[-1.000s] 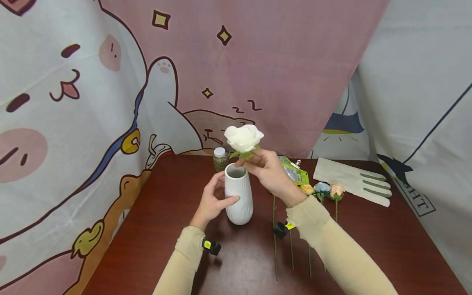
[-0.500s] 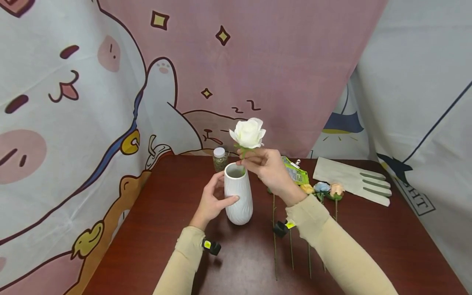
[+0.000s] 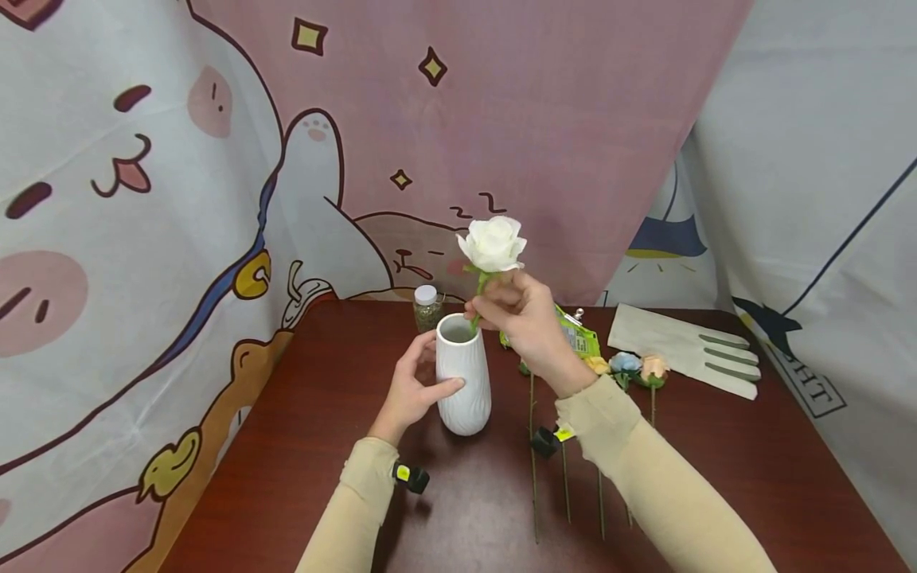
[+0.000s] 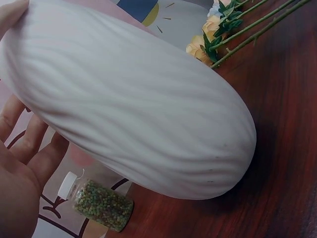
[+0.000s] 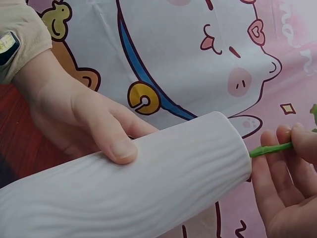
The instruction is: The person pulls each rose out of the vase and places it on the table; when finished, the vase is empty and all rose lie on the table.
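A ribbed white vase (image 3: 464,390) stands upright on the dark red table (image 3: 301,469). My left hand (image 3: 411,388) grips its left side, the thumb across the front and the other fingers around the back. Above the rim, my right hand (image 3: 526,326) pinches the green stem (image 5: 270,149) of a white artificial rose (image 3: 493,243) between thumb and fingers. The bloom faces up over the hand. In the right wrist view the stem runs into the mouth of the vase (image 5: 163,173), and its lower part is hidden inside.
Behind the vase is a white-capped jar of green beads (image 4: 101,206). To the right lie yellow, blue (image 3: 626,362) and peach (image 3: 654,369) roses, stems toward me. Farther back are a green packet (image 3: 583,342) and a pale glove (image 3: 680,350). Printed cloth (image 3: 559,119) hangs around the table.
The white rose has risen and shifted right, turning more upright, and more of its stem shows. My right hand has lifted slightly; the left hand and vase stay in place.
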Demonstrator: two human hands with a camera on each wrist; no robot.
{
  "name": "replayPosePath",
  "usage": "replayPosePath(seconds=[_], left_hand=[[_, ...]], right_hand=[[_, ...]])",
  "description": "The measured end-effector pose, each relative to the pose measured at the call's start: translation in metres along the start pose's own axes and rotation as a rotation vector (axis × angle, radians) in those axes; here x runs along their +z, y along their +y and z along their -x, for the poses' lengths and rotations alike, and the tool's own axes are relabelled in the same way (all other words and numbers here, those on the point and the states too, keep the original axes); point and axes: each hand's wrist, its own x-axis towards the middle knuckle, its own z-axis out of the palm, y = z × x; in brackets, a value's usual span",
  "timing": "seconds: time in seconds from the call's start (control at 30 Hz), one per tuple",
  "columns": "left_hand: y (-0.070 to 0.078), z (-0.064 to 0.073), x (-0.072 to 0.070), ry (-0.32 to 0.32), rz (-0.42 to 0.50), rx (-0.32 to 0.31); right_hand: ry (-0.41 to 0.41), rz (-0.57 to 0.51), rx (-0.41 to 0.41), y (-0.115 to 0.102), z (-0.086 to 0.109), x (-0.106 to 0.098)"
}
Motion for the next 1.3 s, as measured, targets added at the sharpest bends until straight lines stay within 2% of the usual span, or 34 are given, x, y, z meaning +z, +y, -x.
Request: replayPosePath(seconds=[0.23, 0.53, 0.7, 0.97, 1.3], left_hand=[[0.0, 0.0, 0.0, 0.0, 0.005, -0.015], [0.0, -0.002, 0.0, -0.009, -0.008, 0.016], [0.001, -0.003, 0.0, -0.011, -0.011, -0.003], [-0.031, -0.001, 0.0, 0.002, -0.027, -0.03], [-0.036, 0.001, -0.003, -0.004, 0.006, 0.009]], right_hand=[[-0.014, -0.071, -0.038, 0.001, -0.001, -0.002], [-0.025, -0.053, -0.088, -0.004, -0.001, -0.009], [-0.018, -0.048, -0.103, -0.006, -0.002, -0.012], [-0.004, -0.123, -0.127, -0.011, -0.002, -0.015], [0.034, -0.24, -0.24, -0.026, -0.006, -0.022]])
